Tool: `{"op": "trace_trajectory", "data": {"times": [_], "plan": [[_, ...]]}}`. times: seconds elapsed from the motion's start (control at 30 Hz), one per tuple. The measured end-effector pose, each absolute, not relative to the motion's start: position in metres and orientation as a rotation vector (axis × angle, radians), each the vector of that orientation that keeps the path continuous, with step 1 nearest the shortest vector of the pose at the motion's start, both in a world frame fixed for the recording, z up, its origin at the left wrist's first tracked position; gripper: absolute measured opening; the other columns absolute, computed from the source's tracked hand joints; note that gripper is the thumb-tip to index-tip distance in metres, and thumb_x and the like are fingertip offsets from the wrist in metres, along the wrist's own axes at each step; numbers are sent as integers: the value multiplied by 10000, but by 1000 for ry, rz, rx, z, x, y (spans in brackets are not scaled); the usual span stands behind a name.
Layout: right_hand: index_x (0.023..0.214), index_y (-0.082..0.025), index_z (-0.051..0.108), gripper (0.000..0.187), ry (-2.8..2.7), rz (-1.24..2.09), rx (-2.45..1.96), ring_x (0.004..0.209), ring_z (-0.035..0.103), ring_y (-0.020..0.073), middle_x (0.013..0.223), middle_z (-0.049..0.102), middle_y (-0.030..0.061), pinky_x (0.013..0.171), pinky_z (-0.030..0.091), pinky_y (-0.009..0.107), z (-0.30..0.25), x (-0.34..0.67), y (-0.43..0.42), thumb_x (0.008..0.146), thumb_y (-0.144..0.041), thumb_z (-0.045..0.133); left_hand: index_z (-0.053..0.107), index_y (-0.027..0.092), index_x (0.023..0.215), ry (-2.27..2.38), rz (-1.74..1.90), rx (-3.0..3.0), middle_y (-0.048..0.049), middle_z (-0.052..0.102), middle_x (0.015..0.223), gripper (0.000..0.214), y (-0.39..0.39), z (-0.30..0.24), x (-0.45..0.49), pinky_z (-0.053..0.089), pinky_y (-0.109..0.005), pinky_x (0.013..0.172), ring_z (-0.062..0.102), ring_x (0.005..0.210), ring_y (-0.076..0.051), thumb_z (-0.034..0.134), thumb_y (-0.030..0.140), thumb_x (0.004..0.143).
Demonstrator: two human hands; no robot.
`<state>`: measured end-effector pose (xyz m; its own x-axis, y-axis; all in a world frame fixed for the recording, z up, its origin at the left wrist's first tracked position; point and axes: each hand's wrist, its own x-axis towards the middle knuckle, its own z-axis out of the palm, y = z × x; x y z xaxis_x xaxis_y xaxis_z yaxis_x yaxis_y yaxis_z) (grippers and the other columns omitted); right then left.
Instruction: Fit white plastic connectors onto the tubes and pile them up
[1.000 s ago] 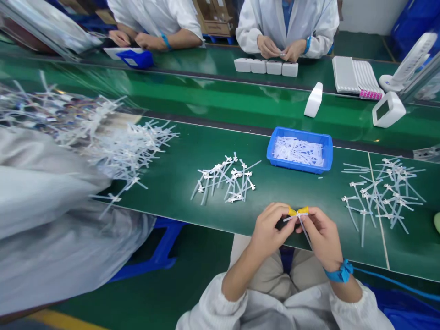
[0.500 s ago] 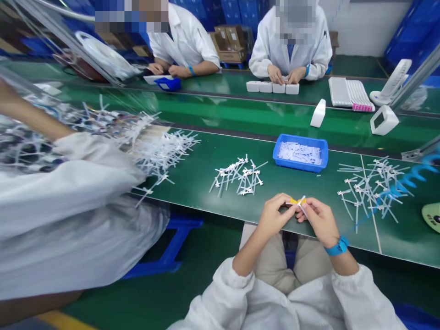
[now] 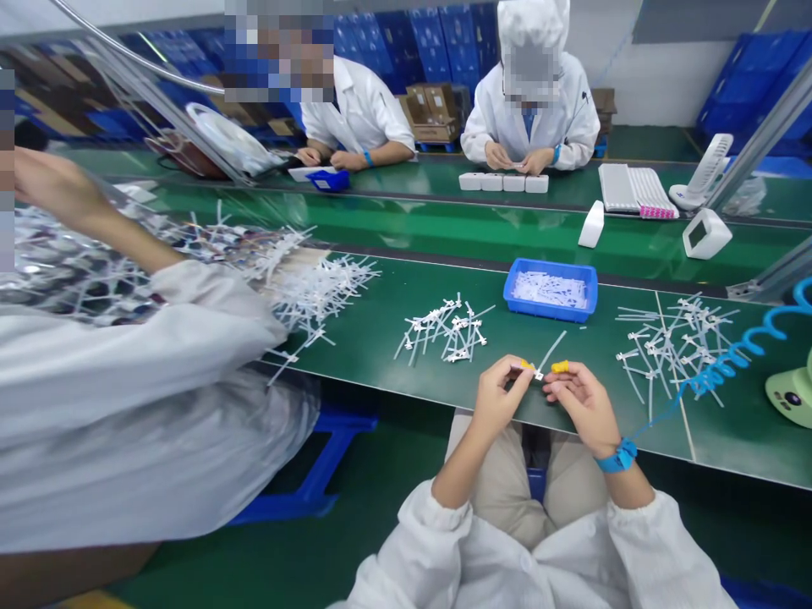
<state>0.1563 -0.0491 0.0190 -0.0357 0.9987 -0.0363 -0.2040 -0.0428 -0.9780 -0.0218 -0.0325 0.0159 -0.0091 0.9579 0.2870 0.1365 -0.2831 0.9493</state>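
Note:
Between the thumb and fingers of my left hand (image 3: 499,393) is a thin white strip with a small white clip (image 3: 539,375) at its lower end. The strip's free end slants up to the right over the green bench. A yellow finger cot shows on my left hand, and another on the index finger of my right hand (image 3: 580,402). My right hand is just right of the clip, its fingers loosely curled and apart, with nothing visible in them. A blue wrist band (image 3: 618,457) with a coiled cord is on my right wrist.
A blue bin (image 3: 551,311) of small white strips stands beyond my hands. Clipped strips lie in a left pile (image 3: 466,334) and a right pile (image 3: 672,347). At left, a co-worker's sleeve (image 3: 209,296) reaches over a large heap. Two co-workers sit across the bench.
My right hand has come away from the strip and loosened its fingers. My left hand still holds the strip, which now points up to the right. The view has shifted slightly.

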Motion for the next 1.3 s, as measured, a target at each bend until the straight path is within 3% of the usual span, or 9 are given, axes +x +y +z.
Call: {"op": "trace_trajectory", "data": {"times": [0.2, 0.4, 0.63, 0.8, 1.1, 1.3], "plan": [[1126, -245, 702, 444, -1134, 1352, -1059, 880, 778, 226, 1022, 793, 77, 791, 678, 370, 16, 154, -53, 865, -566, 862, 682, 180, 854, 1174, 1355, 1542, -47, 712, 876, 274, -36, 21, -20, 553, -279, 771, 684, 816, -177, 679, 395, 1023], [1071, -238, 700, 347, -1167, 1350, -1121, 822, 785, 234, 900, 791, 56, 755, 682, 371, 17, 154, -55, 945, -544, 803, 679, 184, 815, 1162, 1266, 1642, -51, 707, 838, 283, -37, 26, -18, 515, -280, 719, 656, 768, -175, 667, 364, 1032], [1118, -253, 752, 257, -1208, 1327, -1146, 977, 754, 250, 1083, 777, 78, 881, 650, 379, 14, 157, -53, 988, -474, 773, 685, 181, 911, 1097, 1174, 1719, -51, 707, 851, 187, -35, 27, -25, 486, -288, 738, 648, 770, -180, 644, 311, 1039], [1059, -260, 764, 194, -1267, 1205, -1139, 1013, 721, 253, 1100, 732, 85, 879, 638, 363, 18, 158, -50, 989, -441, 773, 672, 182, 871, 1152, 1145, 1693, -43, 700, 821, 201, -34, 28, -24, 470, -278, 724, 637, 747, -175, 634, 303, 1027], [1134, -254, 754, 340, -1175, 1280, -1132, 873, 767, 235, 1013, 788, 77, 813, 676, 370, 12, 156, -52, 932, -519, 824, 675, 184, 838, 1199, 1146, 1694, -37, 708, 815, 207, -35, 24, -20, 481, -276, 733, 653, 765, -177, 641, 295, 1009], [1112, -229, 740, 355, -1190, 1289, -1111, 801, 761, 210, 944, 806, 70, 750, 649, 329, 10, 156, -50, 941, -532, 814, 719, 177, 948, 1169, 1206, 1713, -53, 729, 917, 115, -36, 24, -18, 510, -257, 745, 674, 832, -178, 674, 270, 998]]}}
